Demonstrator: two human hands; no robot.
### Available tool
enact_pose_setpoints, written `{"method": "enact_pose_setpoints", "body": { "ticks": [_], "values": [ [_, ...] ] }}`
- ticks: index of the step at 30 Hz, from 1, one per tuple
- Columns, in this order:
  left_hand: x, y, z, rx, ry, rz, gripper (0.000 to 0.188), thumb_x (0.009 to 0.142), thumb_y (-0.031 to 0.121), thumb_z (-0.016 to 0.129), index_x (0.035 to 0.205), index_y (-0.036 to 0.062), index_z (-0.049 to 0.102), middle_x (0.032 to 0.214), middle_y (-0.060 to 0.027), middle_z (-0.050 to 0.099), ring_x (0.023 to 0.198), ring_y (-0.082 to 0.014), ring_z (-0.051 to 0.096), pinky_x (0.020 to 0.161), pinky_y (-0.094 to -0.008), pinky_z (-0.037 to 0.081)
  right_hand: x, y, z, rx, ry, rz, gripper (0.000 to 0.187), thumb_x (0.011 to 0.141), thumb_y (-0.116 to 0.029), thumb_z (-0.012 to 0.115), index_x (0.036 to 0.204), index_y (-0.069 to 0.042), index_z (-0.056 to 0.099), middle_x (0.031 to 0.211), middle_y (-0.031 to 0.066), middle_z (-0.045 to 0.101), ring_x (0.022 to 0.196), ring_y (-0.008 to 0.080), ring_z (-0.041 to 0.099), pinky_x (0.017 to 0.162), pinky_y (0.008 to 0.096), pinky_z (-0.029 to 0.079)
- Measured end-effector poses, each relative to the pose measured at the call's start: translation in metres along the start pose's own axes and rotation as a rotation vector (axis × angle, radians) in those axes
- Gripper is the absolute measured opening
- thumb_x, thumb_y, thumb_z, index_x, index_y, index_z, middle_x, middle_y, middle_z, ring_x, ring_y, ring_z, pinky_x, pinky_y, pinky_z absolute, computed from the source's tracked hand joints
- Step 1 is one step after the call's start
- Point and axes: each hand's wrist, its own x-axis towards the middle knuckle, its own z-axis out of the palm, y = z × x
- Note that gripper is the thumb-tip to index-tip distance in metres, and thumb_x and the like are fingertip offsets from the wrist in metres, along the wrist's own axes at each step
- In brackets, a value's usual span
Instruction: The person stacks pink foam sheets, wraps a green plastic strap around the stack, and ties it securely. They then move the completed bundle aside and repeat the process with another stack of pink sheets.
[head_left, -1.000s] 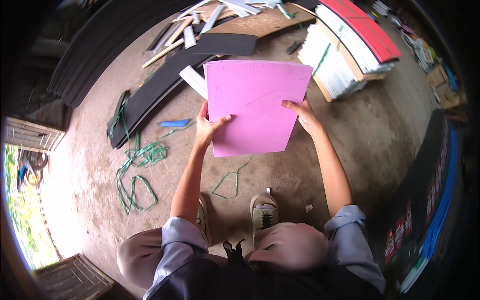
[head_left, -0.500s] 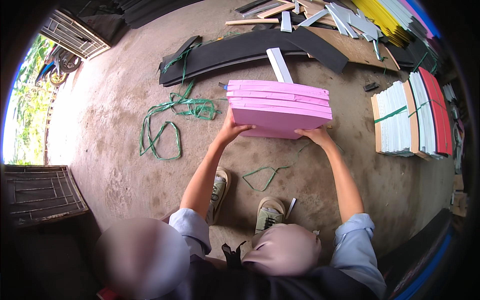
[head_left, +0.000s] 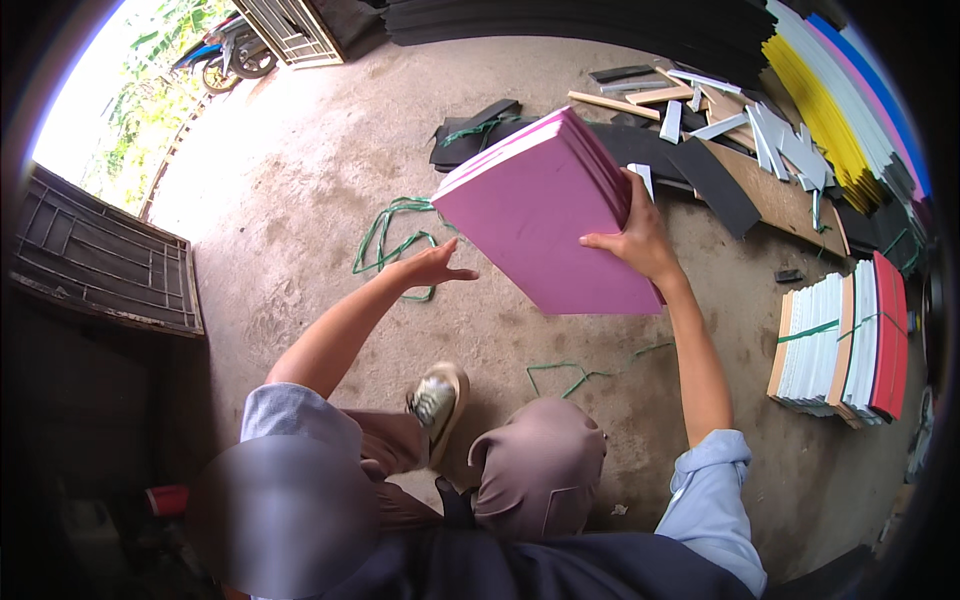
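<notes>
A thick stack of pink foam sheets (head_left: 560, 220) is held up off the floor, tilted, with one broad face toward me. My right hand (head_left: 640, 235) grips its right edge, the thumb on the near face and the fingers round the layered side. My left hand (head_left: 435, 265) is off the stack, just left of its lower left edge, with thumb and fingers apart and nothing in them. Beneath that hand, green plastic twine (head_left: 400, 240) lies loose on the floor.
Black foam strips (head_left: 690, 165) and white and tan offcuts (head_left: 760, 140) lie scattered beyond the stack. A tied bundle of coloured sheets (head_left: 840, 340) stands at the right. Yellow sheets (head_left: 820, 120) lean at the far right. A metal gate panel (head_left: 105, 255) is at the left.
My left hand has let go of the pink stack and moved left. The stack has been tilted up on the right hand's side. The view has swung left.
</notes>
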Motion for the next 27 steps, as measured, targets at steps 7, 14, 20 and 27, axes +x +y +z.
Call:
{"method": "enact_pose_setpoints", "body": {
  "ticks": [7, 14, 20, 27],
  "values": [
    [-0.038, -0.030, -0.002, -0.285, 0.021, -0.042, 0.078, 0.082, 0.058, 0.040, 0.131, -0.0015, 0.027, 0.128, -0.0207, 0.039, 0.119, -0.0310, 0.037, 0.098, -0.0358, 0.030, 0.018, -0.047, 0.044, -0.640, -0.162, 0.027, 0.091, 0.050, -0.031, 0.077, 0.124, -0.003, 0.030, 0.113, 0.0156, 0.044, 0.106, 0.0296, 0.043, 0.090, 0.0397, 0.033],
    [-0.033, -0.054, 0.128, -1.069, 0.147, 0.010, 0.058, 0.090, 0.042, 0.037, 0.128, -0.0024, 0.033, 0.123, -0.0126, 0.047, 0.118, -0.0204, 0.038, 0.098, -0.0290, 0.026, -0.021, 0.008, 0.127, -0.823, -0.234, 0.149, 0.089, 0.050, -0.028, 0.076, 0.122, 0.000, 0.030, 0.113, 0.0174, 0.042, 0.105, 0.0313, 0.041, 0.086, 0.0455, 0.033],
    [-0.007, -0.063, 0.172, -1.239, 0.295, -0.004, 0.062, 0.087, 0.037, 0.048, 0.130, -0.0011, 0.026, 0.123, -0.0176, 0.045, 0.119, -0.0226, 0.037, 0.097, -0.0338, 0.030, -0.011, 0.010, 0.128, -0.880, -0.301, 0.195, 0.091, 0.050, -0.035, 0.077, 0.121, -0.001, 0.031, 0.115, 0.0170, 0.042, 0.108, 0.0297, 0.041, 0.084, 0.0479, 0.034],
    [0.010, -0.006, 0.155, -1.471, 0.279, 0.260, 0.086, 0.082, 0.035, 0.056, 0.136, 0.0125, -0.007, 0.139, -0.0207, 0.008, 0.124, -0.0284, 0.028, 0.099, -0.0389, 0.029, -0.007, 0.022, 0.066, 0.277, -0.287, 0.784, 0.101, 0.055, -0.028, 0.073, 0.125, 0.012, 0.013, 0.115, 0.0267, 0.040, 0.108, 0.0280, 0.046, 0.087, 0.0340, 0.041]
  ]
}}
